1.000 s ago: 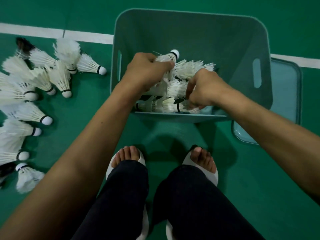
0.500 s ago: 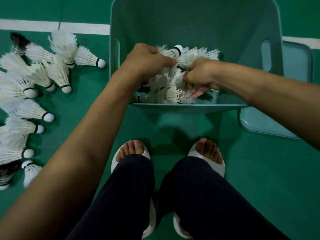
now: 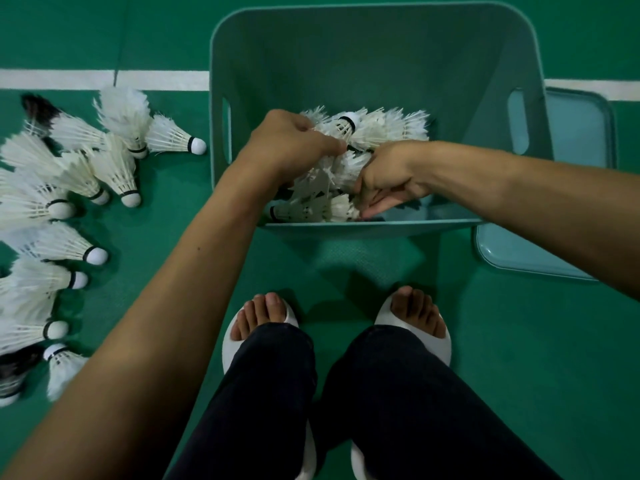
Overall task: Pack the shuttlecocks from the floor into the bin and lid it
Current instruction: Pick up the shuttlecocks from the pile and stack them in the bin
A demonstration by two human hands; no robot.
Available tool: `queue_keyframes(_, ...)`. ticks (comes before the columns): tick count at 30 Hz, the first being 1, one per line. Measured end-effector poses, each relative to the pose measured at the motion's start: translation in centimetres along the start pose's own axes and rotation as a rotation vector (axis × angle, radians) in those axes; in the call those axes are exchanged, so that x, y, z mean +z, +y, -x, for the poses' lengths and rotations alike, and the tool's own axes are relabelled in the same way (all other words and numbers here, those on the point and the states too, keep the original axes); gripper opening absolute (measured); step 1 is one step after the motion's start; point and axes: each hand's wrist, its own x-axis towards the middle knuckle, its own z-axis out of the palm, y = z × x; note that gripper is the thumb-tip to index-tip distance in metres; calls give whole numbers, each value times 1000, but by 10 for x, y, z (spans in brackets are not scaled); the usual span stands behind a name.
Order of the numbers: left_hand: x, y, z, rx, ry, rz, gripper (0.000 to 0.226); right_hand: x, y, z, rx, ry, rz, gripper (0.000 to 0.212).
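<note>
A teal plastic bin (image 3: pixel 346 57) stands on the green floor in front of my feet. A heap of white feather shuttlecocks (image 3: pixel 377 128) lies in its near half. My left hand (image 3: pixel 291 147) reaches into the bin, its fingers and thumb curled round a bunch of those shuttlecocks. My right hand (image 3: pixel 384 178) is inside the bin beside it, fingers stretched down toward the bin floor and touching feathers. Several more shuttlecocks (image 3: pixel 69 188) lie spread over the floor left of the bin. The bin's teal lid (image 3: pixel 581 140) lies flat on the floor, partly behind the bin's right wall.
My two feet in white slippers (image 3: pixel 263 327) stand just short of the bin's near wall. A white court line (image 3: pixel 104 79) runs across the floor behind the loose shuttlecocks. Open green floor (image 3: pixel 536 358) stretches to the lower right.
Both hands have sunk lower into the bin with the shuttlecocks. My right hand's fingers have uncurled and now point downward. The view has shifted slightly.
</note>
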Motion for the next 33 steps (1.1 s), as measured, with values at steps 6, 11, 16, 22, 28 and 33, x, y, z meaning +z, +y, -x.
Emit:
queue_keyframes(6, 0, -1, -2, -5, -13, 0, 37, -13, -1, 18, -114, -47, 216, 22)
queue_keyframes(11, -2, 2, 3, -6, -43, 35, 36, -42, -2, 57, -194, 201, 96, 17)
queue_keyframes(16, 13, 21, 10, 44, -156, 173, 26, -46, -3, 69, -117, -53, -284, 43)
queue_keyframes(22, 23, 21, 11, 187, -197, -68, 41, -38, 13, 53, -229, 180, -672, 16)
queue_keyframes(28, 14, 23, 11, 92, -280, -257, 23, -55, 20, 77, -378, 612, -134, 20)
queue_keyframes(33, 5, 20, 8, 82, -160, -235, 21, -43, 23, 85, -201, 542, 507, 27)
